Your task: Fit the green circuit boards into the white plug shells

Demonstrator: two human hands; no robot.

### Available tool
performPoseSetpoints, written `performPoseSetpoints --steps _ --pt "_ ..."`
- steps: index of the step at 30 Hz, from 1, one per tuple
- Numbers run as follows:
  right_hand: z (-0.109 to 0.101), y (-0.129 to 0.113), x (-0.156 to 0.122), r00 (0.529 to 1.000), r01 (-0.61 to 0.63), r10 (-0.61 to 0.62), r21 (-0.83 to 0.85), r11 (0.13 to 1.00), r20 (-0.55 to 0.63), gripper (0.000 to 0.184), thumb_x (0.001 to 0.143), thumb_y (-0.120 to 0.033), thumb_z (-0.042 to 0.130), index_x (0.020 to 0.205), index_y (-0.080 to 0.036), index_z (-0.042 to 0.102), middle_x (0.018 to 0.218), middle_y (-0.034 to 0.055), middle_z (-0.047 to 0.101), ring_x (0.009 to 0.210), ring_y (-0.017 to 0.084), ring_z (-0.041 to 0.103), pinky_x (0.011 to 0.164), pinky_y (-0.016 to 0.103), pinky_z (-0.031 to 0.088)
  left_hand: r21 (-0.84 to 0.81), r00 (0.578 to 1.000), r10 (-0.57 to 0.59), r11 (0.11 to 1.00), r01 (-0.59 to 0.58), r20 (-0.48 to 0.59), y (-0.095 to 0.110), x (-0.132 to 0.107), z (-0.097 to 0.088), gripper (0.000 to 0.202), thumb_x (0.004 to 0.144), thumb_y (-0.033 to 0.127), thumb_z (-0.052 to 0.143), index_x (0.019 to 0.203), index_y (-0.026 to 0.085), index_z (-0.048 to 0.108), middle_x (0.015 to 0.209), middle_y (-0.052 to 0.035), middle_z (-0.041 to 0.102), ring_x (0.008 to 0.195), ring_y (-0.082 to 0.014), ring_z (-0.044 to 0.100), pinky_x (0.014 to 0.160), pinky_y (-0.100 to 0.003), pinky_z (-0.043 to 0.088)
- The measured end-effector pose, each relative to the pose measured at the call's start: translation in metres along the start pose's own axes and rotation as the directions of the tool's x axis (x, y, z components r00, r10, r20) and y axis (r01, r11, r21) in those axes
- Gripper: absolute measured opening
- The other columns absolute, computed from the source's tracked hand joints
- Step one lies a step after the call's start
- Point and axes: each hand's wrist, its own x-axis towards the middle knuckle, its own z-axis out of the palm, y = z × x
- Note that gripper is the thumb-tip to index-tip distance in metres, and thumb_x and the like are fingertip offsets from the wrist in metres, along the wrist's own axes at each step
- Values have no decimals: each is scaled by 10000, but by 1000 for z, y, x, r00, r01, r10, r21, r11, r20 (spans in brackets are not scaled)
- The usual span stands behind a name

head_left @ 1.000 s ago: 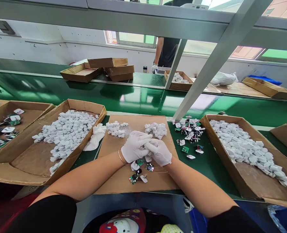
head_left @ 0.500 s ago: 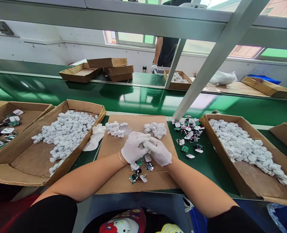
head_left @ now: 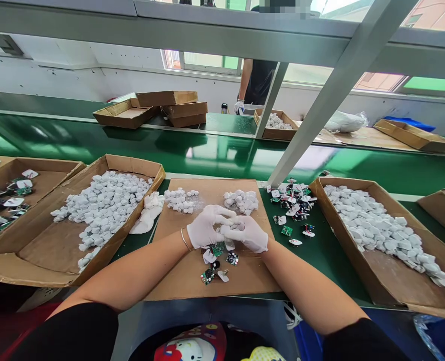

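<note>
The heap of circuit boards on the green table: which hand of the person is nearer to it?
Right. The right hand is left of the heap and closer to the person; the left hand is farther left, beyond the right hand.

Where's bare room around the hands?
Free: cardboard sheet, between its circuit boards and right forearm; green tabletop, between that forearm, right cardboard tray and board heap. Crowded: mid-sheet, with left hand, right hand and boards; far end, white pieces.

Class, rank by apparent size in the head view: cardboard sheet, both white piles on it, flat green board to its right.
1. Cardboard sheet
2. Left pile and right pile: too alike to rank
3. Green board
</note>
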Motion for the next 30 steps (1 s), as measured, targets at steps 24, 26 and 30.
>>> performPoseSetpoints --steps 24,26,30 --pt "6 -1 9 988 101 -74 199 975 -138 309 838 -443 549 719 -160 585 699 26 559 641 144 474 616 282 404 -125 939 -243 968 218 -243 -7 -9 10 440 599 286 846 965 178 626 1176 -118 631 1109 -250 616 998 -440 483" --pt "5 -2 11 983 126 -89 232 965 -163 268 811 -425 579 747 -168 616 755 44 598 707 166 507 673 298 431 -96 928 -267 963 251 -260 -9 -9 8 370 630 304 831 926 176 650 1160 -106 644 1095 -243 621 999 -432 483" --pt "6 3 15 975 141 -94 234 962 -203 220 759 -386 644 786 -168 643 781 42 608 704 158 503 658 289 429 -35 940 -261 965 260 -219 -12 -9 5 347 775 279 709 1108 201 654 1171 -90 663 1110 -225 619 1006 -415 484"
